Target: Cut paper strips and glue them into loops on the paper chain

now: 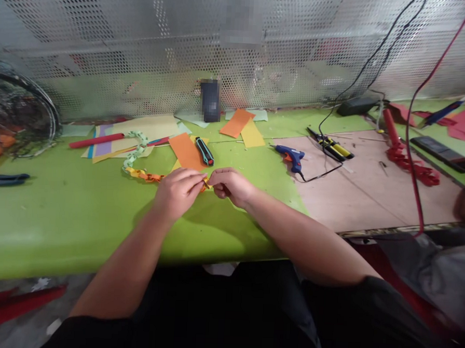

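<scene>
Your black sleeves (338, 304) lie closest to the camera, and your bare forearms run from them over the edge of a green table (57, 237). Your left hand (177, 192) and right hand (229, 187) meet above the table in a narrow pinch, their fingertips closed on a small yellow paper strip (206, 183), with little of it showing between them. That strip sits at the near end of a paper chain (144, 177). Its orange and yellow links lie on the table just left of your left hand, then give way to pale green links that curve up toward the coloured sheets.

The step in hand reads as working that end link between your fingertips. It calls for a steady, close pinch, with the strip kept in line with the link beside it.

Just beyond your hands lie an orange paper sheet (186, 151) and a teal-and-black utility knife (204, 150), close together. Farther left, a red paper tube (96, 141) rests on pale paper sheets (149, 128). To the right, a blue hot glue gun (291, 157) lies on a pink board (364, 196), its black cord trailing across it, with a red paper chain (412, 162) farther along.
</scene>
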`<control>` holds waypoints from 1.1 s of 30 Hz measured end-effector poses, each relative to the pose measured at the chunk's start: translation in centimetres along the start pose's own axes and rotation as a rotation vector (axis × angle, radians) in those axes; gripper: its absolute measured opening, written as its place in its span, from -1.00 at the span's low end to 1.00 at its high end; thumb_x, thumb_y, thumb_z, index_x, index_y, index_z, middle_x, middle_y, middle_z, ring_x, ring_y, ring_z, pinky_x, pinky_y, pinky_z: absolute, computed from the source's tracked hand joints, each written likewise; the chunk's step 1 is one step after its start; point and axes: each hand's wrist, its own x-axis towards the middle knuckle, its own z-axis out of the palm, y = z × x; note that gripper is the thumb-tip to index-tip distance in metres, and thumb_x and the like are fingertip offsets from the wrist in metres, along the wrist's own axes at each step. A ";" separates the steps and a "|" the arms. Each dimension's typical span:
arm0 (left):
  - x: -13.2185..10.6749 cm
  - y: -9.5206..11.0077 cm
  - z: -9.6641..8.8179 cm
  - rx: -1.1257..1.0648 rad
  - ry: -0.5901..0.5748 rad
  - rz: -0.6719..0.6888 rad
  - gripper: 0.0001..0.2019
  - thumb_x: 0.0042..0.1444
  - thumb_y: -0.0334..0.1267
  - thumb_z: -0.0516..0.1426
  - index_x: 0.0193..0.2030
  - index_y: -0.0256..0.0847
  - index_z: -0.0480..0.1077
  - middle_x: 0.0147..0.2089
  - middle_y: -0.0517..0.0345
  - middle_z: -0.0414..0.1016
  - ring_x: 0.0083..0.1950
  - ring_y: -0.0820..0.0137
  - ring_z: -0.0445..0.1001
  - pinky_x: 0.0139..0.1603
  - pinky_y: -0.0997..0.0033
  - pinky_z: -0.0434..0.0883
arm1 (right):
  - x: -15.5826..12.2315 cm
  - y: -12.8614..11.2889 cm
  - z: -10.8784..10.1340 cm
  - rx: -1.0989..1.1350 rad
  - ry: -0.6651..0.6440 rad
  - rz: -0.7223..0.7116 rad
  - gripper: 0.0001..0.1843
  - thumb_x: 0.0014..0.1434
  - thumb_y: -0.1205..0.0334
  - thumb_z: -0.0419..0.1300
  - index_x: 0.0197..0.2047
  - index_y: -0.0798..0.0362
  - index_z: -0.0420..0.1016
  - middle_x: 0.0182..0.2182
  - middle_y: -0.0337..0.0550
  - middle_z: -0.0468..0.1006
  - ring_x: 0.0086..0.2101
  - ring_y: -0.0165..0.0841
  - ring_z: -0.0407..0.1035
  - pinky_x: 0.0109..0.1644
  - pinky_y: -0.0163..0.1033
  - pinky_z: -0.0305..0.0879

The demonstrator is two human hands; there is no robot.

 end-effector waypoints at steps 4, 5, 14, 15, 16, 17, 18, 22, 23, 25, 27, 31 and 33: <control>0.3 0.4 -0.1 0.019 -0.103 0.003 -0.76 0.41 -0.36 0.18 0.04 -0.14 0.69 -0.03 -0.05 0.74 -0.02 0.18 0.66 0.12 0.13 0.57 | 0.1 -0.1 -0.1 -0.004 0.014 0.021 -0.75 -0.18 0.34 0.35 -0.61 0.01 0.30 -0.71 -0.43 0.10 -0.66 -0.55 -0.07 -0.60 -0.33 -0.21; 0.4 0.5 -0.1 0.014 -0.126 -0.005 -0.76 0.40 -0.36 0.18 0.02 -0.14 0.69 -0.03 -0.06 0.74 -0.01 0.17 0.66 0.13 0.12 0.56 | 0.1 -0.2 -0.1 -0.007 0.013 0.021 -0.75 -0.19 0.34 0.35 -0.61 0.01 0.30 -0.71 -0.44 0.10 -0.65 -0.55 -0.08 -0.60 -0.33 -0.21; 0.1 0.5 -0.1 -0.179 -0.059 -0.232 -0.83 0.30 -0.31 0.26 -0.12 -0.06 0.74 -0.05 0.03 0.77 -0.06 0.22 0.70 0.08 0.22 0.57 | -0.7 -1.1 -0.5 -0.140 -0.099 -0.034 -0.72 -0.12 0.11 0.49 -0.47 0.05 0.52 -0.68 -0.37 0.27 -0.64 -0.49 0.11 -0.57 -0.31 -0.05; 0.1 0.5 -0.2 -0.207 -0.043 -0.258 -0.84 0.31 -0.30 0.27 -0.13 -0.07 0.74 -0.06 0.04 0.77 -0.06 0.22 0.71 0.07 0.23 0.58 | -1.0 -1.7 -0.8 -0.227 -0.117 -0.071 -0.67 -0.08 0.04 0.52 -0.42 0.05 0.54 -0.65 -0.34 0.32 -0.62 -0.47 0.16 -0.55 -0.31 0.00; 0.1 0.5 -0.2 -0.234 -0.025 -0.284 -0.85 0.31 -0.28 0.27 -0.14 -0.07 0.73 -0.06 0.04 0.77 -0.06 0.23 0.71 0.08 0.24 0.58 | -1.4 -2.5 -1.4 -0.346 -0.119 -0.122 -0.62 -0.03 -0.04 0.53 -0.38 0.05 0.56 -0.60 -0.30 0.38 -0.58 -0.45 0.21 -0.52 -0.30 0.07; 0.1 0.5 -0.3 -0.258 -0.008 -0.308 -0.86 0.31 -0.26 0.28 -0.16 -0.07 0.73 -0.06 0.05 0.77 -0.06 0.23 0.72 0.08 0.25 0.59 | -1.9 -3.5 -2.3 -0.493 -0.097 -0.183 -0.58 0.03 -0.12 0.51 -0.37 0.04 0.55 -0.56 -0.26 0.43 -0.55 -0.43 0.26 -0.48 -0.29 0.14; 0.1 0.4 -0.4 -0.276 0.003 -0.330 -0.86 0.31 -0.25 0.28 -0.17 -0.08 0.73 -0.07 0.05 0.77 -0.06 0.23 0.72 0.08 0.25 0.59 | -2.5 -4.7 -3.6 -0.675 -0.016 -0.259 -0.56 0.12 -0.18 0.46 -0.38 0.04 0.53 -0.52 -0.23 0.46 -0.51 -0.40 0.30 -0.44 -0.27 0.18; 0.2 0.1 -0.7 -0.328 0.013 -0.390 -0.89 0.29 -0.21 0.31 -0.23 -0.07 0.72 -0.10 0.07 0.77 -0.09 0.25 0.72 0.07 0.25 0.58 | -4.8 -9.2 -11.2 -1.357 0.735 -0.130 -0.43 0.41 -0.21 0.17 -0.46 0.04 0.52 -0.53 -0.04 0.47 -0.40 -0.21 0.43 -0.29 -0.14 0.28; 0.3 0.1 -0.7 -0.341 0.013 -0.403 -0.89 0.29 -0.20 0.32 -0.24 -0.07 0.71 -0.11 0.07 0.77 -0.11 0.25 0.71 0.06 0.25 0.58 | -5.3 -10.0 -13.2 -1.434 0.861 0.008 -0.45 0.42 -0.18 0.17 -0.43 0.07 0.56 -0.48 0.05 0.53 -0.33 -0.13 0.49 -0.22 -0.09 0.33; 0.3 -0.1 -0.7 -0.360 0.025 -0.424 -0.88 0.28 -0.18 0.33 -0.26 -0.07 0.71 -0.13 0.08 0.76 -0.11 0.26 0.71 0.05 0.25 0.58 | -5.9 -10.8 -16.3 -1.504 0.951 0.230 -0.48 0.36 -0.18 0.23 -0.29 0.14 0.65 -0.31 0.24 0.63 -0.18 0.02 0.56 -0.11 -0.01 0.41; 0.3 -0.2 -0.8 -0.368 0.035 -0.434 -0.88 0.27 -0.16 0.33 -0.27 -0.07 0.70 -0.14 0.09 0.76 -0.11 0.26 0.71 0.05 0.26 0.58 | -5.8 -10.5 -18.1 -1.531 0.953 0.330 -0.43 0.33 -0.19 0.26 -0.13 0.24 0.69 -0.16 0.40 0.66 -0.07 0.12 0.58 -0.05 0.05 0.45; 0.1 -0.4 -0.8 -0.366 0.042 -0.424 -0.89 0.27 -0.17 0.34 -0.27 -0.07 0.69 -0.15 0.09 0.76 -0.11 0.27 0.71 0.06 0.27 0.59 | -4.1 -8.7 -18.3 -1.569 0.940 0.317 -0.33 0.23 -0.22 0.38 0.02 0.31 0.68 -0.07 0.50 0.65 0.00 0.17 0.57 0.05 0.12 0.48; 0.0 -0.4 -0.9 -0.375 0.041 -0.420 -0.90 0.27 -0.17 0.34 -0.24 -0.06 0.70 -0.12 0.08 0.76 -0.09 0.26 0.71 0.07 0.25 0.60 | -3.5 -8.1 -18.3 -1.565 0.934 0.299 -0.33 0.18 -0.17 0.44 0.04 0.31 0.67 -0.06 0.50 0.65 0.00 0.17 0.58 0.04 0.12 0.48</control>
